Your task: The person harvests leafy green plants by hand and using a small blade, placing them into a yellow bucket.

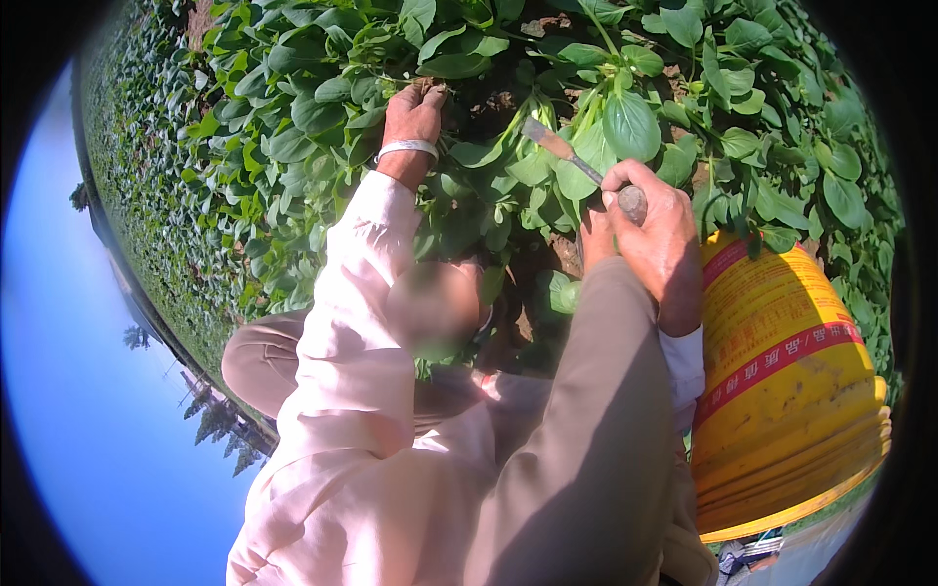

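My left hand [413, 124], with a white band at the wrist, reaches forward into the greens. Its fingers are closed at the base of a leafy green plant [456, 64], where brown, soil-like bits show at the fingertips. In my right hand [657, 230] is a small flat-bladed knife [549, 140], gripped by its rounded handle. The thin metal shank and partly brown blade point forward and left. Broad leaves of another green plant [628, 125] stand just beyond the blade, which appears close to its pale stems. How deep the left fingertips reach is hidden.
A yellow bucket [782, 332] with red bands lies tilted beside my right arm. My bent knee [596, 391] rises between my arms. Dense greens [264, 137] spread ahead and left, with patches of brown soil [565, 256] between plants.
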Demonstrator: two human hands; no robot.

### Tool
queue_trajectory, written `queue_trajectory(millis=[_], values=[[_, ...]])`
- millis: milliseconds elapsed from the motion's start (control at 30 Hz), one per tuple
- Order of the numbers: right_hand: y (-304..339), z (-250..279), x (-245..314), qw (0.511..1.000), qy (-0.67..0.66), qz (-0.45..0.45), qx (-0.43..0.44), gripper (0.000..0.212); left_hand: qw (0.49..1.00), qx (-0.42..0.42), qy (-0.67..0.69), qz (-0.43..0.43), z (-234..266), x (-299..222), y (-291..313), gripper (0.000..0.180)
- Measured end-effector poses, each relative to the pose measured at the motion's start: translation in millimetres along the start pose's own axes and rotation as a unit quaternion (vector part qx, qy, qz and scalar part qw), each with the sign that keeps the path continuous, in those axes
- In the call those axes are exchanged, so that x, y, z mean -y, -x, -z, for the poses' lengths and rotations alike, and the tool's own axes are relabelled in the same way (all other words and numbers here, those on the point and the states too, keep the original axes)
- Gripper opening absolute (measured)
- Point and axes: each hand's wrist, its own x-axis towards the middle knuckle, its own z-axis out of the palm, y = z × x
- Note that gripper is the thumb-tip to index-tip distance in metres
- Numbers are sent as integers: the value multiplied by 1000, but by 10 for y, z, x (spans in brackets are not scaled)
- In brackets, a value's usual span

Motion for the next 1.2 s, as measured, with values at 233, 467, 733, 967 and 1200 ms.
queue_trajectory(millis=[233,467,733,967,1200], values=[[18,70,99,999,-50,-5,-1,15,978,33,-203,27,90,64,328,33],[-227,12,149,995,20,90,40,15,970,35,-226,83,-99,295,569,36],[90,116,259,994,101,40,18,13,968,57,-218,115,-397,81,344,37],[90,54,182,997,63,23,30,11,955,-123,-129,236,-892,252,175,34],[87,84,169,998,49,3,27,9,973,152,115,127,-674,-79,292,12]])
